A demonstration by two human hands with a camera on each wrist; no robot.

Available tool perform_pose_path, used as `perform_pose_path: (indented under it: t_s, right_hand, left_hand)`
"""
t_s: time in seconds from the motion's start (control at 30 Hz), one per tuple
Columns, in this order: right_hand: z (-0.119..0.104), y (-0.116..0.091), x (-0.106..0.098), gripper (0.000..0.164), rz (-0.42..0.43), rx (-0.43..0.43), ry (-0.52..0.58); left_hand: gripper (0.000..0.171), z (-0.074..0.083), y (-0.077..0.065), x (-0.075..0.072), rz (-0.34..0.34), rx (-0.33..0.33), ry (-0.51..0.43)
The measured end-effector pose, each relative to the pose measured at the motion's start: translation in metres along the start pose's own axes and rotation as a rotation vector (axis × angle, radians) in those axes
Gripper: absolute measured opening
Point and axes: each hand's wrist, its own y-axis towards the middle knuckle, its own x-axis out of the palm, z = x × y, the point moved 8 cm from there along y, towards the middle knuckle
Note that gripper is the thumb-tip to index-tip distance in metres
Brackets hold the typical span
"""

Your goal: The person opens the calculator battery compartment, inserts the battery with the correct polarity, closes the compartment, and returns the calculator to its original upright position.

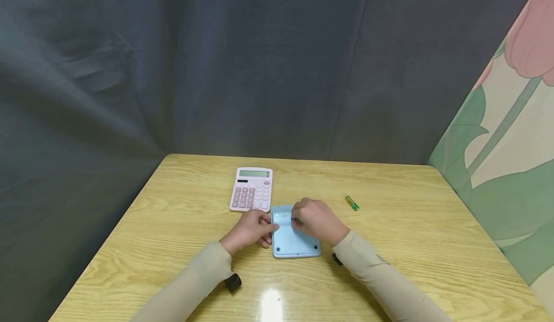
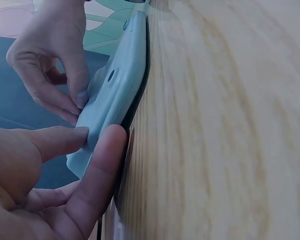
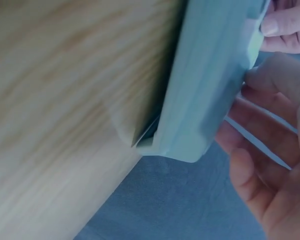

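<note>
A light blue calculator (image 1: 298, 240) lies with its back upward on the table, round dark feet showing at its near corners. My left hand (image 1: 253, 230) pinches its left edge, the thumb on the back and a finger (image 2: 102, 160) against the side. Over the upper part of the back is my right hand (image 1: 318, 220), its thumb and fingertips touching the casing in the left wrist view. Whether those fingertips grip a small part is hidden. Behind the blue calculator, a pink calculator (image 1: 252, 189) lies face up, its display showing.
A green battery (image 1: 352, 203) lies on the wooden table (image 1: 411, 216), to the right of my right hand. A dark curtain (image 1: 277, 71) hangs behind the table, and a wall with painted flowers (image 1: 497, 168) stands on the right.
</note>
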Motion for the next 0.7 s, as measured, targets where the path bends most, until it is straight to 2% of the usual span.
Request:
perform_pose_path:
  t_s: [0.33,0.7]
  right_hand:
    - [-0.0057,0.0007,0.0034,0.018,0.024,-0.066,-0.139]
    - [-0.0060,0.0024,0.0072,0.022,0.037,-0.084,-0.177]
  left_hand:
    - [0.027,0.0002,0.0011,-0.0004,0.003,-0.018,-0.013]
    - [0.024,-0.0025,0.0051,-0.0012,0.006,-0.021,-0.014]
